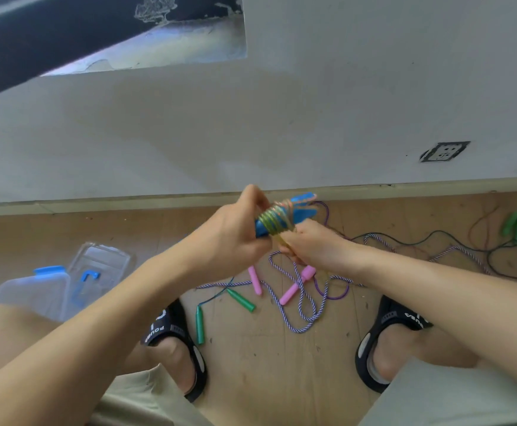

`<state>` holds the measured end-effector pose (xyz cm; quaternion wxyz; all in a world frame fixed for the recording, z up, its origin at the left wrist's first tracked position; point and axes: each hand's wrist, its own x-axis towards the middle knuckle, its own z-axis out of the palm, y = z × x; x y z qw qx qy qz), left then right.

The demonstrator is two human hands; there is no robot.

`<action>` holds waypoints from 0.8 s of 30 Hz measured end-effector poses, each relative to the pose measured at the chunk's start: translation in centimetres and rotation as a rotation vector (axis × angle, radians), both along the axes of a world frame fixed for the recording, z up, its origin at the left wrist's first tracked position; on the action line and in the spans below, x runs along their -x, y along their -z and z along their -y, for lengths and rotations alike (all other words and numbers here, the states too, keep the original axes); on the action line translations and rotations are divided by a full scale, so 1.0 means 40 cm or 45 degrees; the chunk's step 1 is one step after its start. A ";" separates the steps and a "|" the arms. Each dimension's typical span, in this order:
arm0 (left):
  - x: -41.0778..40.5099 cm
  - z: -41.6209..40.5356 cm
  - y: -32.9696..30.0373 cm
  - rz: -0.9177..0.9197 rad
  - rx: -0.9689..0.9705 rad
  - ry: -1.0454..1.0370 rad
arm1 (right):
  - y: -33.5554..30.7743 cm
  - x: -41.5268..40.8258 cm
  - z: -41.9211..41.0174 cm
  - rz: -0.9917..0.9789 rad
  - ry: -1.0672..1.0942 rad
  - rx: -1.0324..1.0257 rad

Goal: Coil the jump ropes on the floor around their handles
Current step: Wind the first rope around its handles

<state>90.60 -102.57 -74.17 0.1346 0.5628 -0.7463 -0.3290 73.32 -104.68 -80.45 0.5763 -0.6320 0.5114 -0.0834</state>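
Both hands are up in front of the white wall, working on 1 rope. The left hand [229,232] is wrapped around a pair of blue plastic handles [285,215] held side by side, with a yellowish multicoloured rope [274,221] already coiled around their middle in several tight turns. The right hand [314,245] is closed on the loose part of that rope just below the coil, fingers pinched in tight.

Down on the brown wooden floor [266,364] between the 2 black slide sandals [174,339] the rest is still a tangle: a purple-and-white braided rope [300,318] with 2 pink handles [291,292], a thin dark cord with 2 green handles [200,324] near the left foot, and another pair of green handles [514,224] well off to the right by the wall. A clear plastic box with blue latches [63,284] sits open on the left, lid lying beside it.
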 end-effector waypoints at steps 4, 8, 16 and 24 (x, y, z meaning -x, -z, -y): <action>-0.016 0.039 0.045 0.010 -0.163 -0.228 | -0.006 0.014 0.011 -0.045 0.182 0.199; -0.038 0.071 0.082 0.043 -0.362 -0.375 | -0.001 0.017 -0.013 -0.072 0.154 0.331; -0.019 0.045 0.131 0.587 -0.202 0.039 | -0.094 0.027 -0.005 -0.120 -0.027 0.896; 0.067 -0.016 0.083 0.513 0.002 0.554 | -0.099 0.018 0.049 -0.279 -0.251 1.142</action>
